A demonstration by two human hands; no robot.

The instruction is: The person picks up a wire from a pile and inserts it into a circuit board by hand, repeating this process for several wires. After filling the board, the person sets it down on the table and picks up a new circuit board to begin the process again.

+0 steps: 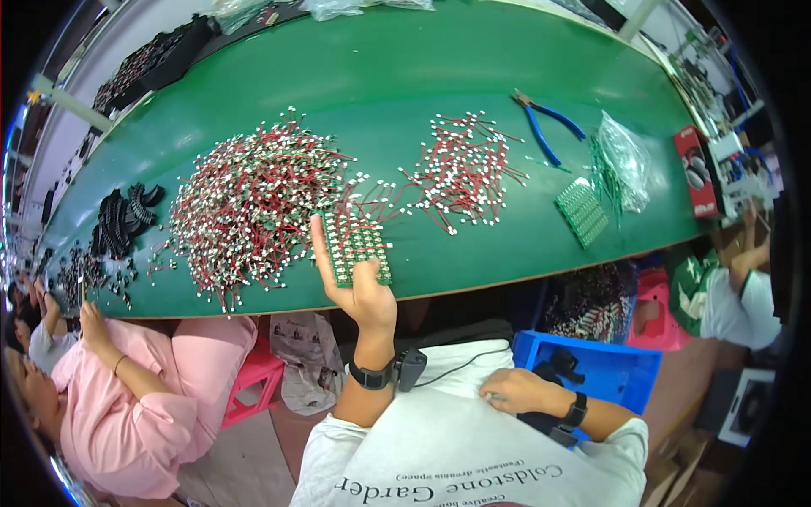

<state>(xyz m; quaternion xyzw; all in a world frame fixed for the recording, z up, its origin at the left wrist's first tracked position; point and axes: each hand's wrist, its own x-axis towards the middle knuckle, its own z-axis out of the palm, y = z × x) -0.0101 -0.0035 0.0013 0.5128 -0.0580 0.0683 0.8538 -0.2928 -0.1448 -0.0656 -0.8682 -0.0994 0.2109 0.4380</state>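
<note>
At the near edge of the green bench, my left hand [361,296] grips a green circuit board panel [345,247] with rows of small pale parts. My index finger lies along its left edge and my thumb presses on its near right part. Red wires lie across the panel's surface. Directly beside it rises a large heap of red-wired pieces with white connectors [253,198]. My right hand [525,391] rests low by my lap, fingers loosely bent and apart, with no object visible in it.
A smaller pile of red-wired pieces [473,169] lies right of centre. Blue-handled pliers [541,127], another green panel [581,211], a clear plastic bag [623,160] and a red box [698,173] are farther right. A person in pink [135,397] sits at left; a blue bin [621,367] stands below the bench.
</note>
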